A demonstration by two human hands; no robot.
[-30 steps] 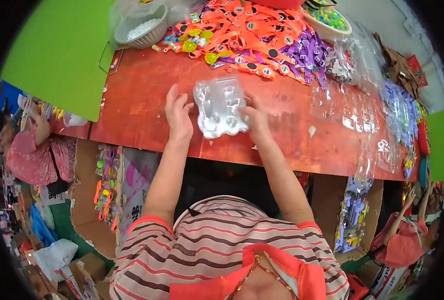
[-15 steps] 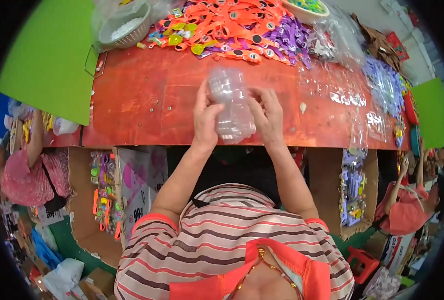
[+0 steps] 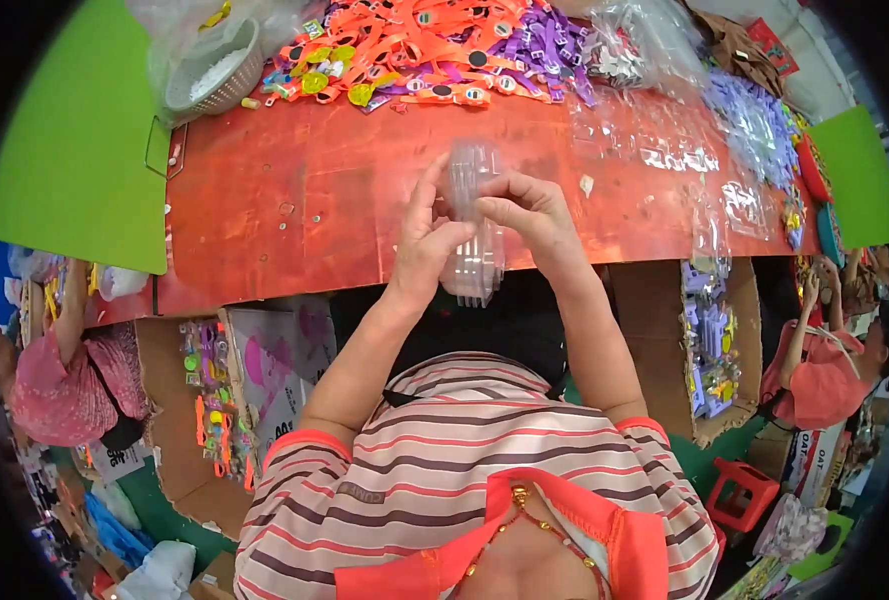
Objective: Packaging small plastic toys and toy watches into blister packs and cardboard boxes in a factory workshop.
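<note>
I see both hands, left hand (image 3: pixel 427 245) and right hand (image 3: pixel 537 215), pinching a clear blister shell (image 3: pixel 472 235) edge-on over the red table (image 3: pixel 295 210); toys (image 3: pixel 435 45) lie at twelve o'clock. Folding it shut seems in hand; pressing its edges together comes next.

- The clear, see-through moulded plastic blister tray (image 3: pixel 473 230) is colourless.
- The worn wooden tabletop (image 3: pixel 295 200) is red-orange.
- The heap of flat plastic toy pieces (image 3: pixel 435 45) at the far edge is orange, purple and yellow-green.
- The flat boards (image 3: pixel 70 150) at far left and right are bright green.
- The short-sleeved shirt (image 3: pixel 445 480) has brown, white and red stripes.
</note>
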